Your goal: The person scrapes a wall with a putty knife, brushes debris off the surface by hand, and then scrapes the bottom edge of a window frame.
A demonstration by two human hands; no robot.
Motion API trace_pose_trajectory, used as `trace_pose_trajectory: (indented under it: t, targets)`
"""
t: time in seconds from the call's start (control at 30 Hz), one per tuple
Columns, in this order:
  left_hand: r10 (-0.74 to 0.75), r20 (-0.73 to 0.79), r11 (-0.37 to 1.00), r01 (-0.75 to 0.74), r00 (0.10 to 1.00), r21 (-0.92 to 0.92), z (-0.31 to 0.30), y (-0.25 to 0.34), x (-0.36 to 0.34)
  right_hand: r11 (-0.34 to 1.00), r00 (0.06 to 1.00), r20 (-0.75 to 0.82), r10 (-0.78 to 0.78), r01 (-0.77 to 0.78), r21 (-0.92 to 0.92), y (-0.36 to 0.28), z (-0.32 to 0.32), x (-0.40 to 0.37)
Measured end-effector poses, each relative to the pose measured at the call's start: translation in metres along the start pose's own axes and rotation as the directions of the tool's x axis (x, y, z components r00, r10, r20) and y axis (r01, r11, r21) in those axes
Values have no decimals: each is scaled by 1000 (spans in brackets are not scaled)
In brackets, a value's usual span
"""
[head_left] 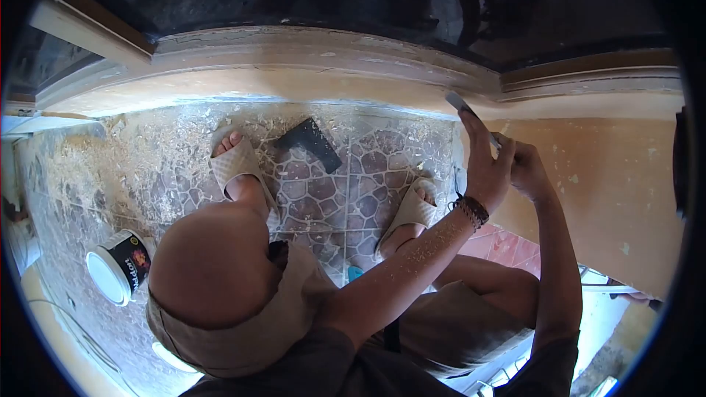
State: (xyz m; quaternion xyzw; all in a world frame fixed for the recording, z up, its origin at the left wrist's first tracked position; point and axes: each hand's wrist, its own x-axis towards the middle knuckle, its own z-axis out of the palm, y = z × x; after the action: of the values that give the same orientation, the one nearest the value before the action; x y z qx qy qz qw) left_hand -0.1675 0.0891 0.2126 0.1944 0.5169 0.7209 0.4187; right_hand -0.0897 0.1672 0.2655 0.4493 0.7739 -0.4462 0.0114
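**Scraping at the wooden frame: work in progress, right-hand stretch in hand**

We hold the scraper blade (463, 106) in both hands, its tip touching the lower edge of the wooden frame (294, 48). The left hand (485, 169) is closed round the blade's shank, and the right hand (526, 165) is clenched just behind it, hiding the handle. Left of the blade, the frame shows worn, patchy wood. Shavings (132, 154) lie thick on the floor (323, 198) below the frame, so we judge that stretch largely worked. The frame to the right of the blade appears untreated. A black tool (309, 143) lies below the frame, and a tub (118, 268) sits well apart from it.
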Motion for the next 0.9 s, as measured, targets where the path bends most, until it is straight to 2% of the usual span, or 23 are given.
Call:
trace_pose_trajectory:
  t: [0.17, 0.3, 0.33, 0.4, 0.47, 0.5, 0.6, 0.63, 0.77, 0.8, 0.83, 0.9]
  targets:
    - [18, 76, 1000, -19, 997, 3, -8, -9, 9, 982, 994, 12, 113, -110, -152, -9, -11, 9]
    - [48, 51, 998, -46, 998, -53, -14, -4, 14, 973, 990, 37, 135, -125, -194, -2, -11, 10]
    - [33, 29, 996, -31, 999, -86, -10, -4, 13, 966, 994, 1, 108, -105, -237, 8, -10, 12]
    - [-14, 82, 1000, 15, 997, -8, -5, -6, 9, 945, 997, -63, 50, -68, -321, 22, -6, 14]
    - [-11, 81, 1000, 10, 997, 19, -3, -11, 7, 871, 994, -26, 106, -106, -479, 12, -10, 19]
    - [16, 55, 1000, -16, 998, 3, -3, -16, 6, 822, 990, -14, 139, -123, -555, 2, -9, 22]
    - [52, -91, 995, -59, 994, -81, -8, -13, 7, 788, 996, 84, -17, 65, -613, -18, 6, 34]
    - [50, -140, 992, -66, 989, -112, -11, -10, 7, 797, 997, 80, -12, 58, -601, -22, 9, 33]
    - [-100, -57, 936, 74, 993, -344, 0, -2, 3, 834, 999, 32, 37, -13, -551, -23, -10, 21]
    - [-73, -51, 988, 66, 996, -137, 3, -4, 3, 857, 999, 10, 47, -36, -515, -20, -21, 14]
    - [-17, 62, 991, 25, 998, -129, 3, -8, 5, 877, 998, -13, 59, -58, -477, -25, -27, 6]
    - [-38, 85, 999, 39, 996, -15, 11, -6, 0, 882, 982, -48, 182, -185, -435, -53, -34, -16]
